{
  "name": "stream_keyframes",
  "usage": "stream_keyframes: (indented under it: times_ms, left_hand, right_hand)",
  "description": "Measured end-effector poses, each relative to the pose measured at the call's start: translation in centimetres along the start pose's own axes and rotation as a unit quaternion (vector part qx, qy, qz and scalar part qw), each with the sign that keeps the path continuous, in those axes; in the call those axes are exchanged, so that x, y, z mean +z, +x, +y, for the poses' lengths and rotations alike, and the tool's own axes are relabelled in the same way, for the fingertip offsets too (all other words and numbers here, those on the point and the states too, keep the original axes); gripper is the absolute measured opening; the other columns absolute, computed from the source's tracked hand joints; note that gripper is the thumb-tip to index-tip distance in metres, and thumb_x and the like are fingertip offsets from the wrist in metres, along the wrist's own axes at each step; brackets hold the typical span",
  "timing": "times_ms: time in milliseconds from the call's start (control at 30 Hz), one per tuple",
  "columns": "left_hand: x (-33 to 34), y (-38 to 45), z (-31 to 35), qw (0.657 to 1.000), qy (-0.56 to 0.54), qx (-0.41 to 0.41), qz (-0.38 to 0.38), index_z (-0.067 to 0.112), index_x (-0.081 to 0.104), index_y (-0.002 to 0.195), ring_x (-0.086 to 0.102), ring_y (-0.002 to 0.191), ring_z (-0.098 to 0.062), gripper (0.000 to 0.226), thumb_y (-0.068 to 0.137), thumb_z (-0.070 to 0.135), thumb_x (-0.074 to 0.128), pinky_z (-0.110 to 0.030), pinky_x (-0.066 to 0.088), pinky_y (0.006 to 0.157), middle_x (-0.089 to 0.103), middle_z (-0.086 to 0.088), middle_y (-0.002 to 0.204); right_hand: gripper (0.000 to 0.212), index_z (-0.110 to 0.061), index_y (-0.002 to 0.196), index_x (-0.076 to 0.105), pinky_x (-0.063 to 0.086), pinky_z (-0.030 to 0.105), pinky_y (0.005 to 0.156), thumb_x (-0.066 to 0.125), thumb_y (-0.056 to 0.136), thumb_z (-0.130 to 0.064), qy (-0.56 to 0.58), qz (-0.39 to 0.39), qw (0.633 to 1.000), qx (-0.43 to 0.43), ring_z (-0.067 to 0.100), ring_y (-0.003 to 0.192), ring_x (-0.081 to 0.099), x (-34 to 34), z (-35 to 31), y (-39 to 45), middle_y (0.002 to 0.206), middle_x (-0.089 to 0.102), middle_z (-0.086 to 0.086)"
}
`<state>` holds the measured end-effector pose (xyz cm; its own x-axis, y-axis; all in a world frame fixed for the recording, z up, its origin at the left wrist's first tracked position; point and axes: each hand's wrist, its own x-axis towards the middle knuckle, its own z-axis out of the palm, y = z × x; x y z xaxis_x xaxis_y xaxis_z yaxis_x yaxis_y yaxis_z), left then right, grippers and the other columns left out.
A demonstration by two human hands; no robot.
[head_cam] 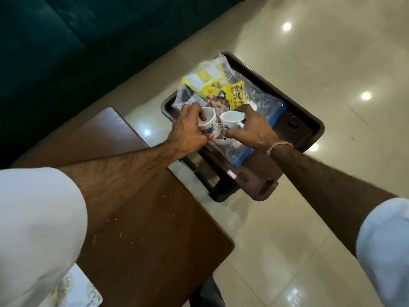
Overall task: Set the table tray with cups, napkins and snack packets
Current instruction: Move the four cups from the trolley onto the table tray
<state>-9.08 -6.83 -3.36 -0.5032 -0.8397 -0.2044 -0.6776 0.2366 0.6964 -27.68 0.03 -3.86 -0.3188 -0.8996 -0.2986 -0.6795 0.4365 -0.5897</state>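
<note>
Two white cups, one per hand, over a dark brown tray: left hand wrapped around a tilted floral cup, right hand curled around an upright mug. One clear zip bag of yellow snack packets beneath, on the tray. One brown wooden table nearby; glossy cream tiled floor; dark teal sofa behind.

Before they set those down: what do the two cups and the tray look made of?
The two cups, left and right, look like glazed white ceramic: glossy, thick-rimmed, with blue printed motifs. The tray seems to be moulded dark brown plastic, with rounded corners and a raised rim with dull sheen, though coated wood is possible.
</note>
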Motion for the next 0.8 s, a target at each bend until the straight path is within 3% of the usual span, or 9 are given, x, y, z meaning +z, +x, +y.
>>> stream_keyframes:
  times_ms: [167, 300, 400, 567, 700, 800]
  left_hand:
    - [-3.9, -3.3, -1.8, 0.997, -0.037, -0.019, 0.067, 0.022, 0.044, 0.129, 0.052, 0.113, -0.020, 0.082, 0.061, 0.032, 0.089, -0.032, 0.047, 0.087, 0.049, -0.002, 0.131]
    - [-6.0, -8.4, -4.5, 0.977, -0.048, -0.117, 0.169, 0.020, 0.049, 0.120, 0.049, 0.101, -0.016, 0.070, 0.064, 0.038, 0.086, -0.025, 0.038, 0.076, 0.049, -0.002, 0.117]
    - [-7.3, -13.2, -6.8, 0.958, -0.074, -0.160, 0.226, 0.012, 0.048, 0.117, 0.048, 0.097, -0.016, 0.068, 0.065, 0.031, 0.087, -0.028, 0.042, 0.072, 0.053, -0.007, 0.114]
    - [-9.6, -21.2, -10.9, 0.908, -0.114, -0.276, 0.293, 0.023, 0.042, 0.121, 0.057, 0.097, -0.017, 0.072, 0.066, 0.031, 0.087, -0.029, 0.045, 0.074, 0.063, -0.003, 0.115]
    - [-10.5, -27.8, -14.4, 0.865, -0.126, -0.349, 0.337, 0.033, 0.041, 0.120, 0.057, 0.097, -0.016, 0.069, 0.068, 0.036, 0.085, -0.031, 0.050, 0.081, 0.061, 0.007, 0.110]
    - [-10.7, -31.8, -16.9, 0.823, -0.098, -0.419, 0.371, 0.027, 0.044, 0.120, 0.058, 0.101, -0.022, 0.069, 0.067, 0.038, 0.086, -0.030, 0.047, 0.082, 0.059, 0.004, 0.111]
  right_hand:
    - [0.071, -0.012, 0.121, 0.047, 0.042, 0.027, 0.077, 0.084, 0.066, -0.035, 0.046, 0.018, 0.998, -0.032, 0.025, 0.102, 0.059, 1.0, -5.3, -1.1, 0.117, 0.062, 0.008]
    - [0.072, -0.010, 0.116, 0.042, 0.038, 0.025, 0.072, 0.084, 0.065, -0.039, 0.050, -0.004, 0.997, -0.065, 0.023, 0.095, 0.056, 3.5, -10.9, -2.0, 0.108, 0.057, 0.004]
    - [0.077, -0.014, 0.118, 0.039, 0.039, 0.028, 0.074, 0.083, 0.063, -0.044, 0.050, -0.029, 0.996, -0.074, 0.021, 0.092, 0.055, 6.6, -15.1, -3.2, 0.105, 0.056, 0.002]
    - [0.068, -0.033, 0.116, 0.043, 0.048, 0.030, 0.072, 0.073, 0.058, -0.048, 0.031, -0.127, 0.982, -0.136, 0.027, 0.088, 0.061, 12.6, -22.0, -6.5, 0.101, 0.063, 0.005]
    - [0.053, -0.026, 0.097, 0.039, 0.033, 0.020, 0.053, 0.075, 0.063, -0.046, -0.022, -0.206, 0.966, -0.154, 0.025, 0.080, 0.054, 18.3, -26.7, -10.1, 0.094, 0.056, 0.004]
    - [0.062, -0.016, 0.111, 0.042, 0.042, 0.022, 0.063, 0.077, 0.069, -0.045, -0.041, -0.240, 0.958, -0.152, 0.024, 0.082, 0.055, 22.4, -29.6, -13.3, 0.097, 0.055, 0.003]
